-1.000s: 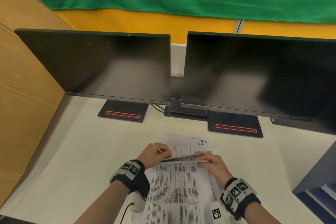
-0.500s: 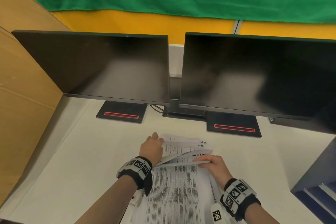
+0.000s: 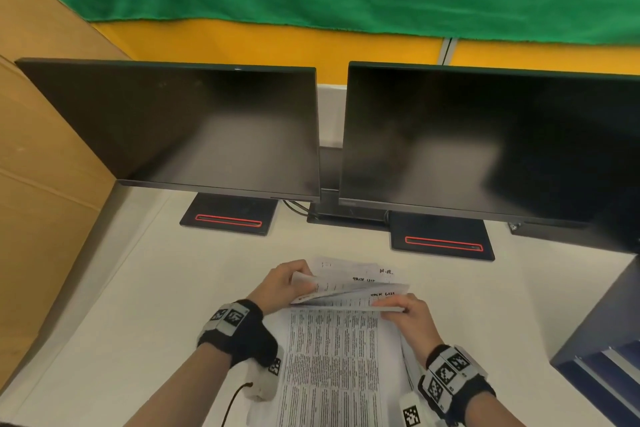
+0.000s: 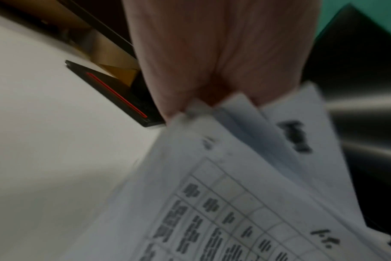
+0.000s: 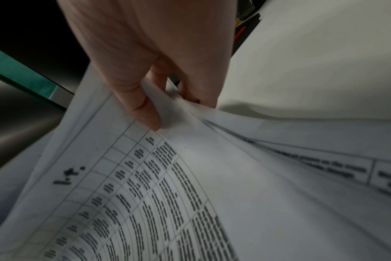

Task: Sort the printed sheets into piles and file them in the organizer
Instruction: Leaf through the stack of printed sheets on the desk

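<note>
Paper is the whole job at this point: a stack of printed sheets point(image 3: 332, 367) lies on the white desk point(image 3: 138, 305) at lower centre of the head view, below two dark monitors point(image 3: 194, 128). The left hand point(image 3: 282, 282) pinches the far-left corners of a few lifted sheets, thumb and fingers curled round them. The right hand point(image 3: 408, 312) pinches the far-right edge of the top sheet, thumb point(image 5: 145, 113) on its face and fingers under it, as the right wrist view shows.

The step looks like fanning the far edges to read the handwritten headings. To do it well, peel one sheet at a time with the thumb, keep the near edges flat on the desk so the stack stays squared, and lift only enough to read each heading. A dark blue organizer point(image 3: 602, 354), probably the filing place, sits at the lower right edge.
</note>
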Action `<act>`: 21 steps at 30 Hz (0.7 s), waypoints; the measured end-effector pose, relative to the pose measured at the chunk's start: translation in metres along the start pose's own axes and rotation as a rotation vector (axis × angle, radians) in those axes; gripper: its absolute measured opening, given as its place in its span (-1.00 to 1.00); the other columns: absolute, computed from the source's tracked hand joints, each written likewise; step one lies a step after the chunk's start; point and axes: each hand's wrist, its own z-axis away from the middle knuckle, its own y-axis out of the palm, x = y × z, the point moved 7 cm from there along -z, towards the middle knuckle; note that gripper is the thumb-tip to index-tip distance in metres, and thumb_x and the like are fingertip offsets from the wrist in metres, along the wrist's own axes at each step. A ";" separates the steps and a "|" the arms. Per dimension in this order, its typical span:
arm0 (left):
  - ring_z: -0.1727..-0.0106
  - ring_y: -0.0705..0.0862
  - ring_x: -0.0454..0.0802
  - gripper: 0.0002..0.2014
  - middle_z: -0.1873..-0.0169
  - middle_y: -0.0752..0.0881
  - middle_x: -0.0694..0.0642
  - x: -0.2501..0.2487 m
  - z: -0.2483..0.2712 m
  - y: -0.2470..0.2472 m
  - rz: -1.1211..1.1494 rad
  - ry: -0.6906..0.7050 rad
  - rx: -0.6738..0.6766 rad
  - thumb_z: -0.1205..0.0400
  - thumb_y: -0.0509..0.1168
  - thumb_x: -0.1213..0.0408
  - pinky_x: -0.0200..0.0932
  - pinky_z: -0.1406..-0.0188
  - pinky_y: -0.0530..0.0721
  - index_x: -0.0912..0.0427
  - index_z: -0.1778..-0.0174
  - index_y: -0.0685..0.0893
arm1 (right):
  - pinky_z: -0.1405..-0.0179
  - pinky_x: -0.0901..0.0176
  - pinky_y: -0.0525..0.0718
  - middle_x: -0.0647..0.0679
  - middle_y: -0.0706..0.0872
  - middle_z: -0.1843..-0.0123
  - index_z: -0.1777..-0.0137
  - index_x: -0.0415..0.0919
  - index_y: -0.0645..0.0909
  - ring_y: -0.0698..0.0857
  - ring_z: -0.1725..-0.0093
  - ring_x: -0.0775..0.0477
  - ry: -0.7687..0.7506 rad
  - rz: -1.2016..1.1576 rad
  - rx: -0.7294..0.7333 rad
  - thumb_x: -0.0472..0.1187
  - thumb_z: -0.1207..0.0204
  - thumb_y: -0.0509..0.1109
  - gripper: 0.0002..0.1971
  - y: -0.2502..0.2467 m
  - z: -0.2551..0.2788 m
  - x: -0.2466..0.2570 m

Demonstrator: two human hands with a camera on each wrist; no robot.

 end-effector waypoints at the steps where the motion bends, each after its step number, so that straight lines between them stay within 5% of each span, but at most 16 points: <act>1: 0.11 0.68 -0.19 -0.76 0.24 0.73 -0.17 -0.001 0.006 0.003 0.060 0.008 0.066 -0.55 0.38 0.21 -0.27 0.15 0.55 -0.11 0.40 0.53 | -0.17 0.16 0.51 -0.18 0.58 -0.03 0.27 -0.05 0.81 0.57 -0.04 -0.11 0.004 0.036 -0.032 -0.50 -0.36 0.46 -0.70 -0.002 0.000 -0.002; 6: -0.21 0.68 -0.19 -0.84 -0.12 0.76 0.02 0.010 0.026 0.021 0.061 -0.069 0.264 -0.56 0.36 0.30 -0.09 -0.26 0.63 0.04 0.31 0.55 | -0.31 0.12 0.47 -0.07 0.48 -0.17 0.20 -0.09 0.76 0.52 -0.17 -0.03 -0.049 0.068 -0.056 -0.49 -0.35 0.49 -0.76 -0.004 0.001 -0.002; 8: -0.16 0.69 -0.15 -0.84 -0.07 0.78 0.00 0.004 0.028 0.020 0.065 -0.116 0.270 -0.56 0.35 0.09 -0.04 -0.25 0.60 0.06 0.26 0.60 | -0.27 0.01 0.55 -0.20 0.63 -0.08 0.23 -0.11 0.78 0.60 -0.13 -0.18 -0.041 0.052 -0.030 -0.50 -0.36 0.47 -0.75 -0.002 -0.001 -0.003; 11: 0.00 0.67 -0.04 -0.55 0.12 0.74 0.03 0.001 0.018 0.006 0.053 -0.224 0.116 -0.65 0.04 -0.19 -0.07 -0.17 0.52 0.08 0.12 0.67 | -0.08 0.09 0.59 -0.29 0.74 0.02 0.31 -0.07 0.81 0.64 -0.07 -0.26 -0.042 0.009 -0.018 -0.55 -0.35 0.45 -0.68 -0.003 -0.001 -0.002; 14: 0.18 0.65 0.03 -0.71 0.29 0.69 0.10 0.014 0.000 -0.008 -0.078 -0.310 -0.069 -0.71 -0.03 0.14 0.01 -0.15 0.62 0.06 -0.12 0.58 | -0.17 -0.01 0.60 -0.25 0.76 0.03 0.38 0.01 0.82 0.64 -0.07 -0.25 -0.037 -0.006 -0.007 -0.54 -0.35 0.46 -0.62 -0.001 -0.002 -0.003; 18: -0.24 0.59 0.21 -0.59 -0.27 0.59 0.25 0.027 -0.012 -0.001 -0.447 -0.405 0.010 -0.64 0.06 0.27 -0.02 -0.22 0.54 0.13 -0.44 0.39 | -0.21 -0.05 0.60 -0.16 0.78 0.07 0.36 -0.03 0.82 0.66 -0.08 -0.21 -0.023 0.012 0.010 -0.54 -0.35 0.45 -0.65 0.001 -0.001 -0.006; 21: -0.22 0.58 0.21 -0.67 -0.30 0.43 0.19 0.028 -0.013 0.001 -0.627 -0.372 -0.052 -0.64 0.14 0.21 0.01 -0.20 0.58 0.18 -0.31 0.51 | -0.18 -0.02 0.61 -0.15 0.79 0.09 0.37 -0.01 0.81 0.67 -0.06 -0.20 -0.033 0.015 -0.002 -0.54 -0.35 0.46 -0.64 0.001 0.000 -0.004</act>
